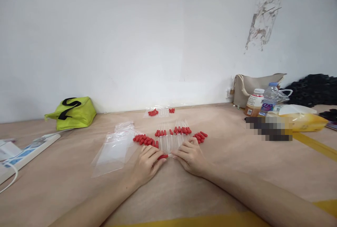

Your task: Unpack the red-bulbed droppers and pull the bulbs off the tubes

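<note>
Between the thumb and fingers of my left hand [149,162] is a red rubber dropper bulb [162,156], lying sideways. My right hand [191,155] pinches a thin clear tube [170,155], its end at the bulb's open end; how far the two are joined is too small to tell. Just beyond my fingers lies a row of clear tubes [168,143], side by side. Loose red bulbs [143,139] are heaped by my left hand, more red bulbs [200,136] by my right. Behind the row, several droppers [181,129] have red bulbs on their tubes.
Clear plastic bags [113,153] lie left of the tubes. A bag of red-bulbed droppers [158,112] rests by the wall. Far left are a power strip [28,156] and a lime-green bag [76,112]. Bottles [255,103], a grey bag [243,90] and a yellow packet [302,122] stand right.
</note>
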Motion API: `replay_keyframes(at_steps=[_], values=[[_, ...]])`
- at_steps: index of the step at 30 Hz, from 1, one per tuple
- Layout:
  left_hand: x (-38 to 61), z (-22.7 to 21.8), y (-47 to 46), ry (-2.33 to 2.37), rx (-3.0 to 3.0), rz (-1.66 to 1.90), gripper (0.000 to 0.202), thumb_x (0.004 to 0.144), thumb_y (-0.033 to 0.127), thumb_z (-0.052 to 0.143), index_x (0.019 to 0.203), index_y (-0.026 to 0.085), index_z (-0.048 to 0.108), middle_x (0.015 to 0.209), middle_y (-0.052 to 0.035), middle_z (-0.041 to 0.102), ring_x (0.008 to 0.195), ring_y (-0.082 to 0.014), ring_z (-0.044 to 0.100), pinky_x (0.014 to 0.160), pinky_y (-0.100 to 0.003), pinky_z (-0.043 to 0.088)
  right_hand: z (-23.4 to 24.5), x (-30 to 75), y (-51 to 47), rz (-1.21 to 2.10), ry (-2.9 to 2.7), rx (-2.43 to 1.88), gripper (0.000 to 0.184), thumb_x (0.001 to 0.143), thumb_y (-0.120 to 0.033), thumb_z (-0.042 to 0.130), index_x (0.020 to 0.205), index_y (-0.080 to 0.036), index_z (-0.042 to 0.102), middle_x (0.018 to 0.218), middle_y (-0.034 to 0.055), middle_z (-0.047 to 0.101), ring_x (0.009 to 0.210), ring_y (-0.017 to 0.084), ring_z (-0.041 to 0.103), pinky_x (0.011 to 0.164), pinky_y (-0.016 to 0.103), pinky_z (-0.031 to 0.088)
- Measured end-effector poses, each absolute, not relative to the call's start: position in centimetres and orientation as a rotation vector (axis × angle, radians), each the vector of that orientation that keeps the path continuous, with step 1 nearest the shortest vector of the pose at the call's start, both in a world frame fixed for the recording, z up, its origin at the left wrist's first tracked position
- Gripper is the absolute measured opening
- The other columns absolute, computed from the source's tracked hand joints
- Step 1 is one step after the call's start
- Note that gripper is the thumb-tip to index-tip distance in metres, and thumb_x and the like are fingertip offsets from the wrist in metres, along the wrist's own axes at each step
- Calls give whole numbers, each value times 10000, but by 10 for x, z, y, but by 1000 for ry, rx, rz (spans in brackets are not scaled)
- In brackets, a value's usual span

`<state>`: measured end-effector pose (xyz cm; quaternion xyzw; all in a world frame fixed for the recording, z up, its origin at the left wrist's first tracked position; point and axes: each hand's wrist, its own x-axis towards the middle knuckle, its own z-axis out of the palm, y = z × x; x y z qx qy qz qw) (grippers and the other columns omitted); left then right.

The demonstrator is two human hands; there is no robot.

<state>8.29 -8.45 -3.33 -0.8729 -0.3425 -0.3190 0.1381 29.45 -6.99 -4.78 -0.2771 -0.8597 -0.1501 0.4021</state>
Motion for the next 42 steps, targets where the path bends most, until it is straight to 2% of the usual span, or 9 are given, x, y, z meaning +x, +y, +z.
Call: replay_keyframes(at_steps=[7, 20, 26, 31, 33, 37, 39, 42], values=[[81, -32, -91, -862, -2542, -868, 125, 830, 177, 474, 780, 178, 588, 657, -16, 566, 650, -140, 445, 635, -306, 319, -49, 298, -74, -400, -2192, -656, 179, 830, -246, 478, 706, -193, 594, 528, -29, 502, 618, 107, 381, 690, 321, 198], [77, -36, -90, -800, -2595, -831, 153, 828, 116, 416, 801, 167, 558, 657, -25, 543, 655, -149, 433, 603, -298, 334, -50, 301, -74, -300, -2199, -634, 171, 818, -240, 483, 694, -185, 586, 525, -30, 506, 630, 109, 386, 709, 331, 199], [69, -39, -88, -921, -2558, -1016, 153, 844, 135, 421, 864, 182, 565, 759, -34, 566, 689, -133, 481, 638, -271, 408, -50, 310, -70, -255, -2114, -758, 209, 828, -262, 468, 718, -196, 633, 525, -16, 515, 615, 110, 393, 689, 316, 205], [68, -32, -82, -1207, -2485, -1190, 210, 855, 207, 418, 1006, 185, 562, 891, -49, 547, 821, -140, 532, 741, -265, 440, -51, 308, -68, -193, -1971, -839, 176, 821, -285, 501, 795, -221, 663, 522, -25, 541, 561, 90, 417, 669, 292, 218], [57, -21, -72, -1397, -2347, -1239, 261, 849, 248, 406, 1043, 181, 567, 905, -57, 541, 836, -156, 533, 743, -279, 444, -48, 308, -67, -146, -1913, -903, 180, 827, -254, 480, 845, -214, 654, 586, -14, 575, 581, 93, 456, 665, 281, 235], [14, 5, -36, -1814, -2173, -1127, 305, 793, 305, 413, 995, 189, 611, 812, -42, 578, 754, -170, 552, 673, -278, 447, -35, 309, -58, -116, -1872, -1079, 188, 814, -199, 463, 882, -214, 637, 701, -5, 622, 635, 97, 522, 663, 264, 258], [-6, 15, -16, -2043, -2126, -1081, 345, 738, 338, 468, 1029, 186, 575, 790, -23, 604, 704, -165, 572, 631, -259, 443, -28, 308, -49, -158, -1906, -1104, 172, 797, -186, 482, 834, -222, 646, 685, -13, 635, 649, 105, 536, 675, 269, 258], [-20, 21, 7, -2246, -2093, -1027, 370, 663, 396, 528, 962, 181, 570, 802, -20, 614, 710, -169, 581, 593, -239, 427, -24, 303, -36, -308, -1973, -1065, 167, 778, -173, 504, 787, -229, 660, 644, -10, 641, 667, 123, 536, 699, 293, 244]])
